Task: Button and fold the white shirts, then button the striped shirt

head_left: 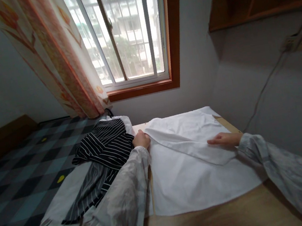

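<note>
The large white cotton cloth (194,167) lies spread flat on the pale wooden tabletop (236,218), and a band of it is folded over on top, running as a diagonal strip from upper left to lower right. The left hand (141,139) sits at the cloth's far left corner, its grip closed on the fold's edge there, fingers curled into a pinch. The right hand (224,139) lies flat and open on the folded band, palm down, clasping nothing, just pressing.

The cloth's long axis runs left to right across the tabletop, its near hem curving close to the front edge; the folded strip's own axis slants away from that, pointing toward the right hand.

What could go wrong? The fold looks skewed against the hem, so a crease pressed in now would likely set crooked. The left corner hangs right at the tabletop's edge, and a tug there could drag the cloth off toward the heap of black-and-white striped fabric (105,150) lying just beside it on white sheets. The loose grey sleeves (121,213) might also brush the cloth and ruck it.
</note>
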`<control>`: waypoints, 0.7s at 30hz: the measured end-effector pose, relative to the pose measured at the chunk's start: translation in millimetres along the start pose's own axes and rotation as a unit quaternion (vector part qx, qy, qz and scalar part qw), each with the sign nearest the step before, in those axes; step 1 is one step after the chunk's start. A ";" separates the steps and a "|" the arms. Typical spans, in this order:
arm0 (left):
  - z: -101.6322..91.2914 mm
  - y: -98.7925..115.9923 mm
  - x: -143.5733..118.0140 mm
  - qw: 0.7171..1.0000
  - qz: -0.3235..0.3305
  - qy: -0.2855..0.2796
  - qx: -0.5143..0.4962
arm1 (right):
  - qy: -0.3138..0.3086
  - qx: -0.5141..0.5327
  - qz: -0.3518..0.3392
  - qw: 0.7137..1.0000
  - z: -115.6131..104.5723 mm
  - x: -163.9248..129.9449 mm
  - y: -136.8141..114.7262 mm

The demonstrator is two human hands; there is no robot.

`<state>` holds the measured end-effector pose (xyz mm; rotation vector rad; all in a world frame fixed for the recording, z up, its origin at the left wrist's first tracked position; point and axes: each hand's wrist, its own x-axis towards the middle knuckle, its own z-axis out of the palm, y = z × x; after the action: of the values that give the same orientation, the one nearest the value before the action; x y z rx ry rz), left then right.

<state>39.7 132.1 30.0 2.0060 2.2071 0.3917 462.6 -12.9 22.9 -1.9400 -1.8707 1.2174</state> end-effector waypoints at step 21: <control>-1.9 6.3 15.9 0.995 -0.026 -0.066 -0.070 | 0.006 -0.044 0.025 0.999 -40.1 19.4 15.1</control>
<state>43.6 148.3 34.7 1.8428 2.0873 0.3859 497.6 17.5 31.1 -2.0466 -1.9107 1.1531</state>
